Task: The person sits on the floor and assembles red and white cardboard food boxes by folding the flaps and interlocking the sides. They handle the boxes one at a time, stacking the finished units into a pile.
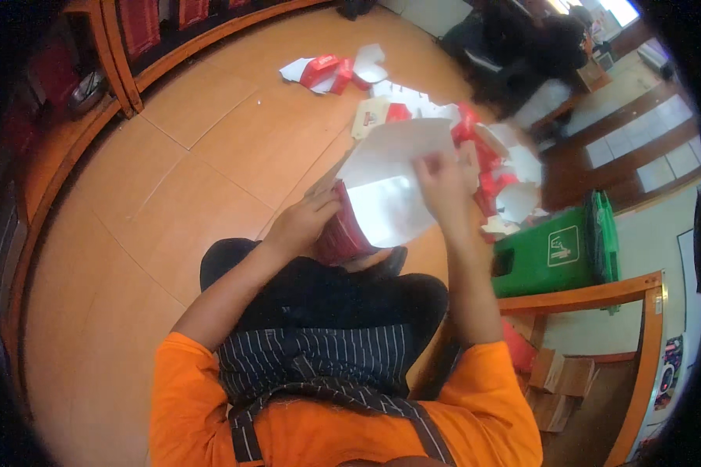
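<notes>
A paper food carton [385,206], dark red outside and white inside, is held up above my crossed legs, with its broad white inner face turned toward me. My left hand [308,222] grips the red left side, its fingers bent over the edge. On the other side, my right hand [438,177] is closed with curled fingers at the tall white flap near the right edge; it is slightly smeared by motion. The carton's underside is mostly hidden behind its front and my legs.
A loose heap of red and white cartons [491,167] lies on the floor ahead and to the right. A green bin [549,249] stands at the right, beside a wooden shelf frame [653,342] with brown cardboard boxes [561,381]. Wooden shelving [125,70] runs along the left.
</notes>
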Motion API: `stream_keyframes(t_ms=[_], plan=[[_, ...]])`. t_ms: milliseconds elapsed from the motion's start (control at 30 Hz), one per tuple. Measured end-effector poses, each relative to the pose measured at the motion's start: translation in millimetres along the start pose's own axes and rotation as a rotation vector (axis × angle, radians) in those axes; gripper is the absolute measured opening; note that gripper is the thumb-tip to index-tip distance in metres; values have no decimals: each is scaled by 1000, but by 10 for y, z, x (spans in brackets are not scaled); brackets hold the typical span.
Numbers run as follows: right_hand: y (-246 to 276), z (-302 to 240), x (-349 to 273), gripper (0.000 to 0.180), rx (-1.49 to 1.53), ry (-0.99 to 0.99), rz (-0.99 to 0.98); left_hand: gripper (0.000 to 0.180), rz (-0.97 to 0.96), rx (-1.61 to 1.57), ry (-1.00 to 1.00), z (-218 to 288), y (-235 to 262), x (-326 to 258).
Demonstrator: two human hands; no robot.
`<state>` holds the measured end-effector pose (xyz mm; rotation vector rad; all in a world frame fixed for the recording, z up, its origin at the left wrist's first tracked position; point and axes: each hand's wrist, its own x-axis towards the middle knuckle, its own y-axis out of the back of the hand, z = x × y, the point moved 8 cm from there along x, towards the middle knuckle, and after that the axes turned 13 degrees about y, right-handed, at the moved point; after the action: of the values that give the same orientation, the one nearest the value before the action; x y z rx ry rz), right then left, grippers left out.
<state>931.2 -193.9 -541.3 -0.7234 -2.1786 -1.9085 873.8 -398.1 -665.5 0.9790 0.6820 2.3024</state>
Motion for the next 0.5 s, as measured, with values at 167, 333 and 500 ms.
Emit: stream_keyframes(t_ms=[167,333,500], plan=[[-425,779,-379,51,285,-169,-96,41,-51,-37,-34,112,-124,58],[-796,927,-385,54,382,-233,-325,53,-59,53,-8,164,-97,29],[-900,1149,-487,50,369,-257,-306,57,-77,13,11,170,-180,33]])
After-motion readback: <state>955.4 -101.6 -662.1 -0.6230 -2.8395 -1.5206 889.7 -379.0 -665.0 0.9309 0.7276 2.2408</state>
